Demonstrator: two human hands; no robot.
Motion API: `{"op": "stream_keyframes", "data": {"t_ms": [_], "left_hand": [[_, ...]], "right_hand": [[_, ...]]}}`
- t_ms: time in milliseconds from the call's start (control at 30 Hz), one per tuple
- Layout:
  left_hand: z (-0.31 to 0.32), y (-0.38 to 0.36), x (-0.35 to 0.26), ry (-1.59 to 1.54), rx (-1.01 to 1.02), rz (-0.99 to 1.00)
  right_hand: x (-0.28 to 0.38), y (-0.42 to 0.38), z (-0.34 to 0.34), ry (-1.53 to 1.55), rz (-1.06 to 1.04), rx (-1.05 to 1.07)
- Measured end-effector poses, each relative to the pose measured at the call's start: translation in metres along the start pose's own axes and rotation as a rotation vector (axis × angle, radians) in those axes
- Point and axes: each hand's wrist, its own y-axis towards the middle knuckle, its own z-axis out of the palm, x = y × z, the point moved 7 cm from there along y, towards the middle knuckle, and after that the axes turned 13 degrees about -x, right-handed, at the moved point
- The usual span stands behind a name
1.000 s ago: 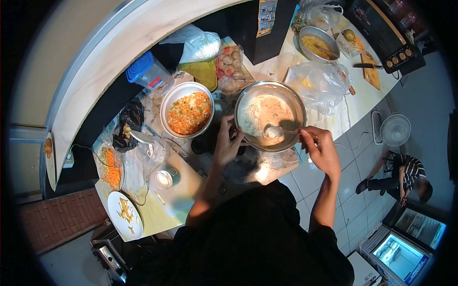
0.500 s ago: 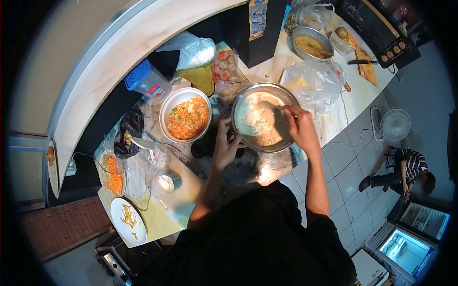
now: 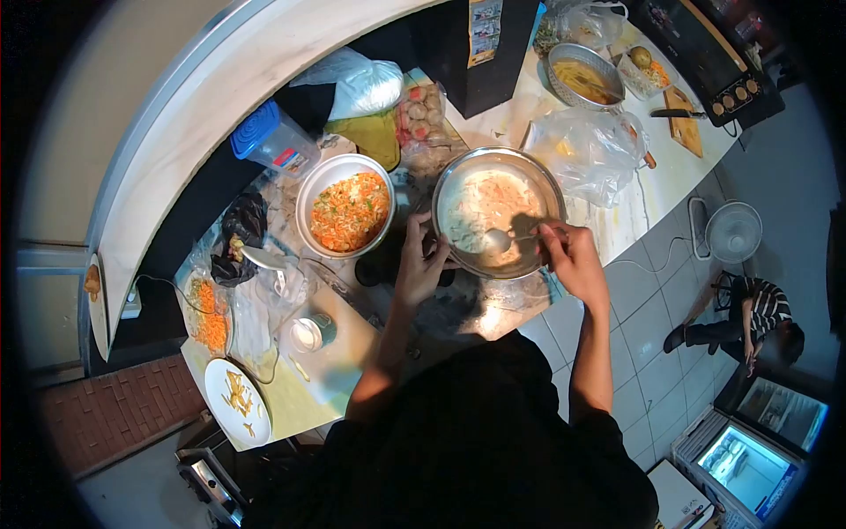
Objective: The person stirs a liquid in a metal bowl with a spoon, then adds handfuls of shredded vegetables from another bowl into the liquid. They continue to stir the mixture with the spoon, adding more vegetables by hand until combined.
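A metal mixing bowl [image 3: 554, 196] sits in front of me, with a pale, creamy mixture [image 3: 493, 198] holding shredded bits in it. My right hand [image 3: 575, 261] grips the handle of a spoon [image 3: 498, 240], whose bowl end dips into the mixture near the lower side. At the left rim, my left hand [image 3: 421, 266] grips the mixing bowl, thumb and fingers against its side. Left of that hand stands a white bowl [image 3: 304, 214] of shredded orange and green vegetables [image 3: 351, 212].
A clear plastic bag [image 3: 590, 159] lies right of the mixing bowl. Behind it are a strainer pot [image 3: 553, 75] and a knife [image 3: 677, 113] on a cutting board [image 3: 686, 137]. At left are a jar [image 3: 313, 333] and a white plate [image 3: 256, 425]. A person [image 3: 758, 309] sits at far right.
My right hand has moved down and slightly right, bringing the spoon from the upper part of the mixing bowl to its lower part. My left hand stays at the rim.
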Motion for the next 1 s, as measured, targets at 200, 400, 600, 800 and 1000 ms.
{"op": "stream_keyframes", "data": {"t_ms": [200,400,600,800,1000], "left_hand": [[-0.001,-0.001,0.0,-0.008,-0.018,-0.035],[0.0,-0.001,-0.001,-0.005,-0.012,-0.031],[0.0,-0.001,-0.002,-0.024,-0.017,-0.055],[-0.001,-0.001,-0.001,0.009,-0.024,-0.028],[-0.001,0.0,0.001,-0.013,-0.015,-0.04]], "right_hand": [[0.006,0.01,-0.04,-0.057,-0.164,-0.324],[-0.014,0.006,-0.003,0.079,0.038,-0.185],[0.013,0.001,0.015,0.091,0.02,0.002],[0.019,-0.006,-0.014,0.132,-0.038,0.001],[0.017,0.011,-0.008,-0.018,-0.17,-0.082]]}}
